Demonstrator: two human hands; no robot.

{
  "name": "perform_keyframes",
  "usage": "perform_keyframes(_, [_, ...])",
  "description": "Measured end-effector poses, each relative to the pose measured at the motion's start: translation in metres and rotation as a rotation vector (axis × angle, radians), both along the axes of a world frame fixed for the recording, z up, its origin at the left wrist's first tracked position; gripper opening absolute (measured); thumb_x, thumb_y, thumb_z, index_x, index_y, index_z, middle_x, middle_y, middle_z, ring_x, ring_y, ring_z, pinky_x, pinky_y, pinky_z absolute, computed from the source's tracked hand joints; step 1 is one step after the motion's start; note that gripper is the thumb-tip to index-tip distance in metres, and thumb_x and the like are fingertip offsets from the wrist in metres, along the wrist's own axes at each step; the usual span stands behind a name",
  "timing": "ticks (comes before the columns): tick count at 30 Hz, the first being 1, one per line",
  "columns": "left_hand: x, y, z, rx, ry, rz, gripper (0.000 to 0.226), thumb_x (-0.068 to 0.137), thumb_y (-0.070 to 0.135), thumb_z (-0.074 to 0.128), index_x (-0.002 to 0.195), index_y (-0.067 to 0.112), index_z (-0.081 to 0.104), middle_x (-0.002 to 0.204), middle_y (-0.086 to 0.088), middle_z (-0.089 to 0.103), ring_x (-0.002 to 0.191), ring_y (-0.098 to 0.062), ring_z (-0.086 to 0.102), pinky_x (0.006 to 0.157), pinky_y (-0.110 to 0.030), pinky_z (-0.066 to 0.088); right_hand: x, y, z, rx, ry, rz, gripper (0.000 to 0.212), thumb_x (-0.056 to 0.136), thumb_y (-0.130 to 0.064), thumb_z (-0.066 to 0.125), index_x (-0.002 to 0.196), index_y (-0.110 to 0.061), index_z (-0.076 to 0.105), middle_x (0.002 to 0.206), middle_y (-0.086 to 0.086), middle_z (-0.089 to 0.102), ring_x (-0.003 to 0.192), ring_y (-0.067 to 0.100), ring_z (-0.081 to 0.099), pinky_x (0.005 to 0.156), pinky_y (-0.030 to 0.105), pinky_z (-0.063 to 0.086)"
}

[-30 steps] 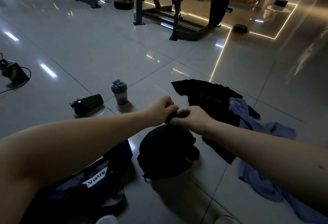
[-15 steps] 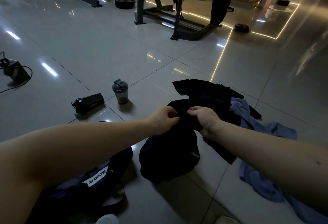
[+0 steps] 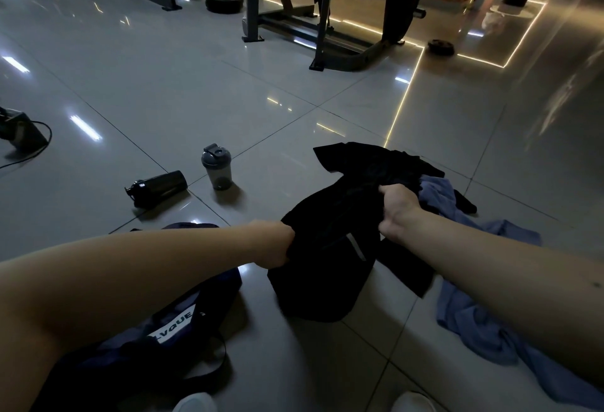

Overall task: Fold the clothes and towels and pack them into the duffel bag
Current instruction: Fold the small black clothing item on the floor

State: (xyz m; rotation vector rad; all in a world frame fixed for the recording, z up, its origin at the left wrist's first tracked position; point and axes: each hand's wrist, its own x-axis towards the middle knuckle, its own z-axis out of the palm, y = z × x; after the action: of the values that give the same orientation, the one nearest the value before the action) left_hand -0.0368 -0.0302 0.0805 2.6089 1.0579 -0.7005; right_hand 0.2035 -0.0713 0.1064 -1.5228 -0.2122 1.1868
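I hold a black garment (image 3: 323,268) stretched between both hands just above the tiled floor. My left hand (image 3: 274,243) grips its left edge. My right hand (image 3: 397,207) grips its upper right edge. The cloth hangs down between them, and a grey stripe shows on it. Behind it lies another black garment (image 3: 369,163) spread on the floor. A blue towel or shirt (image 3: 470,323) lies crumpled to the right, partly under my right forearm. The dark blue duffel bag (image 3: 157,339) with a white label sits at the lower left, partly hidden by my left arm.
A grey shaker bottle (image 3: 216,166) stands upright on the floor, and a black bottle (image 3: 157,186) lies on its side left of it. A weight bench frame (image 3: 327,26) and weight plates stand further back. A black box with a cable (image 3: 23,134) sits far left.
My hands, close together at the garment's top before, have pulled apart: the left went down and left, the right stayed higher. The black garment is now spread wider between them.
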Motion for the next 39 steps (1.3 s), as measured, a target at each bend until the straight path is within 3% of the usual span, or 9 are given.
perform_keyframes(6, [0.008, -0.006, 0.006, -0.182, 0.145, -0.067, 0.020, 0.095, 0.003, 0.045, 0.097, -0.009, 0.061, 0.087, -0.021, 0.061, 0.081, -0.031, 0.055, 0.066, -0.028, 0.039, 0.005, -0.005, 0.003, -0.005, -0.011, -0.036, 0.028, 0.088, -0.011, 0.047, 0.110, -0.010, 0.064, 0.094, 0.015, 0.061, 0.080, 0.032, 0.062, 0.088, 0.060, 0.051])
perform_keyframes(12, [0.014, -0.012, 0.009, -0.390, 0.164, 0.034, 0.025, 0.100, 0.008, 0.041, 0.087, -0.003, 0.059, 0.075, -0.017, 0.056, 0.068, -0.031, 0.053, 0.068, -0.038, 0.046, 0.011, -0.005, 0.002, -0.011, -0.033, -0.066, 0.017, 0.089, -0.010, 0.046, 0.099, -0.011, 0.061, 0.091, 0.013, 0.060, 0.083, 0.031, 0.060, 0.090, 0.058, 0.050])
perform_keyframes(15, [0.013, -0.010, 0.014, -0.516, -0.032, 0.224, 0.050, 0.105, 0.026, 0.037, 0.067, -0.002, 0.054, 0.058, -0.009, 0.052, 0.057, -0.022, 0.048, 0.071, -0.033, 0.042, 0.021, -0.005, 0.002, -0.049, -0.092, -0.095, 0.017, 0.090, -0.008, 0.046, 0.096, -0.008, 0.061, 0.095, 0.014, 0.061, 0.086, 0.031, 0.059, 0.091, 0.057, 0.051])
perform_keyframes(18, [0.010, 0.000, 0.022, -0.531, -0.405, 0.338, 0.033, 0.100, 0.020, 0.054, 0.077, -0.001, 0.067, 0.063, 0.000, 0.055, 0.063, -0.015, 0.050, 0.070, -0.027, 0.043, 0.033, -0.009, -0.006, -0.109, -0.162, -0.073, 0.018, 0.092, -0.010, 0.047, 0.100, -0.006, 0.062, 0.092, 0.013, 0.062, 0.084, 0.030, 0.060, 0.084, 0.049, 0.055])
perform_keyframes(27, [0.032, 0.013, 0.063, -0.227, -1.234, 0.379, 0.030, 0.106, 0.022, 0.046, 0.077, 0.016, 0.045, 0.078, 0.002, 0.043, 0.062, -0.001, 0.041, 0.062, -0.018, 0.037, 0.072, -0.017, -0.026, -0.313, -0.331, -0.012, 0.034, 0.097, -0.009, 0.053, 0.129, 0.002, 0.054, 0.116, 0.020, 0.063, 0.103, 0.036, 0.064, 0.077, 0.040, 0.050])
perform_keyframes(31, [0.040, 0.020, 0.062, -0.107, -1.230, 0.322, 0.020, 0.090, 0.040, 0.061, 0.086, 0.024, 0.049, 0.094, -0.003, 0.052, 0.078, -0.022, 0.053, 0.067, -0.035, 0.049, 0.069, -0.024, -0.028, -0.320, -0.202, -0.020, 0.021, 0.100, -0.001, 0.044, 0.118, -0.007, 0.051, 0.095, 0.011, 0.055, 0.083, 0.028, 0.056, 0.070, 0.040, 0.051])
perform_keyframes(35, [0.046, 0.017, 0.065, 0.042, -1.217, 0.274, 0.034, 0.088, 0.013, 0.071, 0.078, 0.034, 0.045, 0.094, -0.004, 0.058, 0.082, -0.021, 0.055, 0.077, -0.038, 0.050, 0.052, -0.018, -0.018, -0.265, -0.216, -0.082, 0.015, 0.099, -0.002, 0.044, 0.109, -0.011, 0.050, 0.087, 0.011, 0.049, 0.087, 0.024, 0.052, 0.077, 0.039, 0.048])
perform_keyframes(37, [0.051, 0.015, 0.067, 0.036, -1.203, 0.340, 0.027, 0.089, 0.011, 0.069, 0.077, 0.026, 0.050, 0.093, -0.007, 0.062, 0.084, -0.023, 0.059, 0.080, -0.043, 0.052, 0.041, -0.019, -0.011, -0.300, -0.442, 0.092, 0.018, 0.091, -0.012, 0.052, 0.106, -0.018, 0.046, 0.091, 0.009, 0.046, 0.090, 0.026, 0.052, 0.084, 0.038, 0.045])
perform_keyframes(39, [0.055, 0.014, 0.069, -0.001, -1.200, 0.384, 0.017, 0.090, 0.012, 0.068, 0.081, 0.016, 0.054, 0.092, -0.009, 0.064, 0.085, -0.025, 0.062, 0.082, -0.045, 0.054, 0.026, -0.022, -0.005, -0.234, -0.803, 0.449, 0.064, 0.075, -0.026, 0.065, 0.135, -0.020, 0.044, 0.120, 0.007, 0.049, 0.115, 0.029, 0.051, 0.102, 0.042, 0.046])
